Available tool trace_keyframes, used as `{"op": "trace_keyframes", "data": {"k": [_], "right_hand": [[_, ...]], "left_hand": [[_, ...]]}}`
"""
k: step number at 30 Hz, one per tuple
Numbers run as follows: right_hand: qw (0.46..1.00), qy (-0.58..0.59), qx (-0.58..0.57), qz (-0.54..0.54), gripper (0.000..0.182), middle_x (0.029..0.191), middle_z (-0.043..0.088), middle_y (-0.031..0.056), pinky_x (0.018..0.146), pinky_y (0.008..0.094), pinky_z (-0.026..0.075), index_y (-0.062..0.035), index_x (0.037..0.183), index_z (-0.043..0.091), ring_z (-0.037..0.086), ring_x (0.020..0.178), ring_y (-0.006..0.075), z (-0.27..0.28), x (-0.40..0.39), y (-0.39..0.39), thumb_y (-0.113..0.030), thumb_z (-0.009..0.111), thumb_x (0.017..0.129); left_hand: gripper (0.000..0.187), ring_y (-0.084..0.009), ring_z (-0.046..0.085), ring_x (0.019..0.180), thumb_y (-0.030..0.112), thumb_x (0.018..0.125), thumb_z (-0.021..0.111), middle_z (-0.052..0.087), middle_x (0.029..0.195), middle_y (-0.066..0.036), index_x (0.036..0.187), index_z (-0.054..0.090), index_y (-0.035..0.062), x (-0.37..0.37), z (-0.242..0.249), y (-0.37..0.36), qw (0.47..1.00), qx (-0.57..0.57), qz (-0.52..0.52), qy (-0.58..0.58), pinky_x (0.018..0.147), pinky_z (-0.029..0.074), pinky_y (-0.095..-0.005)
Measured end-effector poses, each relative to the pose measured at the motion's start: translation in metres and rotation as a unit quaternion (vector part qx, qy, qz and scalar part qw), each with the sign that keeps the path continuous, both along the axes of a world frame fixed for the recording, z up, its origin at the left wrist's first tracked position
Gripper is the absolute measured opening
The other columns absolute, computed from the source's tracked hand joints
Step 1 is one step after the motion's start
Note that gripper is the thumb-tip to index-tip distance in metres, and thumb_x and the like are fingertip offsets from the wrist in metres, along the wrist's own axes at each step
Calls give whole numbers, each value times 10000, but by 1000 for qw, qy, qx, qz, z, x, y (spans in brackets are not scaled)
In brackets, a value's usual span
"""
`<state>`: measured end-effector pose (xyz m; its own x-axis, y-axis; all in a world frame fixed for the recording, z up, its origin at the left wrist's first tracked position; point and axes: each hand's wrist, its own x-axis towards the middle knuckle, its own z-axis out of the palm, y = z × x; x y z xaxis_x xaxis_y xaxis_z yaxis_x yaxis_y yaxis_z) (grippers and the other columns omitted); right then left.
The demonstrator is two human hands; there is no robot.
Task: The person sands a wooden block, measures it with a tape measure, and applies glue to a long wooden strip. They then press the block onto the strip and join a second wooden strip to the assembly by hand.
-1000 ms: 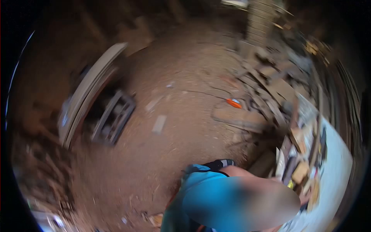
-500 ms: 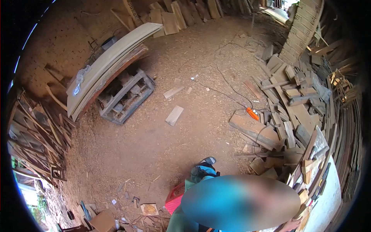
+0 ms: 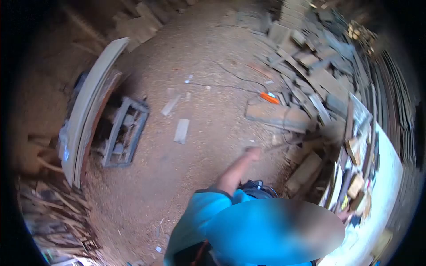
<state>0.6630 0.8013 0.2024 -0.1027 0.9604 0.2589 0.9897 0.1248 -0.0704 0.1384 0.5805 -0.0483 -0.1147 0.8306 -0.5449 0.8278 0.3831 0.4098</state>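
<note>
My left arm stretches forward over the dirt floor, and my left hand [image 3: 254, 154] is smeared by motion. Its fingers cannot be made out, nor whether anything is in them. In view it is nearest to a thin strip of wood [image 3: 284, 144] on the floor. My right hand [image 3: 344, 215] is at the near side of a cluttered white-topped surface [image 3: 386, 164], close to small wood pieces and tools. Its fingers are mostly hidden. A wood block [image 3: 355, 185] lies just beyond it. A blurred oval covers much of my body in the blue shirt [image 3: 199, 217].
A thick plank [image 3: 279, 116] lies ahead with an orange power tool [image 3: 269, 98] and its cord behind it. Scrap wood [image 3: 310, 84] is heaped at the right. Long boards [image 3: 91, 111] rest beside a wooden frame [image 3: 126, 133] at the left. A loose board [image 3: 181, 131] lies mid-floor.
The view has turned and shifted, so the floor items appear lower at the left and higher at the right. My left arm has come into view, reaching forward. My right hand appears higher beside the cluttered surface.
</note>
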Motion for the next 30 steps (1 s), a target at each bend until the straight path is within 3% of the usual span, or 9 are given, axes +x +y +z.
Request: {"op": "trace_keyframes", "data": {"k": [1,3,6,9,10,16,18,23,30], "right_hand": [[999,48,11,6,772,1426,-1,331,1079,467,190,-47,1334,393,98,1332,451,-6,-5,-3,-511,639,768],[991,125,40,8,737,1433,-6,330,1083,501,155,-76,1344,393,60,1344,445,-3,-23,-16,-501,623,787],[984,173,29,17,727,1456,18,274,1090,460,168,-61,1347,387,54,1358,401,5,-45,-34,-458,639,791],[992,99,-73,-6,719,1462,111,242,1101,435,135,41,1360,296,124,1354,378,13,-53,-39,-405,560,862],[988,146,-41,26,648,1449,151,254,1096,475,118,-72,1353,357,126,1347,399,-9,-40,-34,-403,572,839],[985,168,-31,19,605,1427,221,236,1080,478,149,-56,1327,393,174,1334,385,13,-58,-40,-311,617,825],[984,178,-17,19,550,1416,254,223,1072,467,179,-40,1285,442,219,1319,378,13,-59,-37,-268,630,821],[991,120,-11,-55,492,1368,312,251,1033,443,273,-16,1236,478,323,1256,401,18,-68,-44,-288,617,851],[977,73,26,-197,470,1242,475,229,983,407,327,41,1272,414,443,1145,352,-36,-92,-61,-302,424,951]], "left_hand": [[250,-335,612,895,185,740,601,640,962,-176,950,662,64,-12,42,-41,971,-8,236,-44,776,488,-432],[275,-344,600,957,159,759,558,630,1014,-188,990,646,40,-31,128,-102,956,-130,262,-11,837,465,-442],[393,-375,593,964,349,827,512,615,1040,-217,1023,634,31,-33,89,-219,972,-55,230,13,832,466,-443],[617,-356,541,1079,423,759,609,523,1209,-215,1187,516,-13,-31,52,-285,908,-318,258,-83,910,434,-410],[712,-350,524,1117,447,737,641,492,1265,-214,1241,477,-28,-25,47,-289,893,-348,265,-106,936,423,-400],[543,-356,573,1019,352,773,627,595,1111,-208,1181,532,5,14,68,-199,936,-193,254,-147,833,466,-425],[367,-298,615,906,242,815,579,629,977,-203,1115,569,31,17,87,-144,980,-5,83,-183,771,482,-388],[260,-167,624,749,135,788,578,634,836,-145,1028,601,38,-11,138,-57,945,-80,180,-263,672,497,-301],[174,-316,627,804,170,747,553,648,810,-160,804,682,69,-119,17,-37,983,-3,104,-155,733,494,-390]]}}
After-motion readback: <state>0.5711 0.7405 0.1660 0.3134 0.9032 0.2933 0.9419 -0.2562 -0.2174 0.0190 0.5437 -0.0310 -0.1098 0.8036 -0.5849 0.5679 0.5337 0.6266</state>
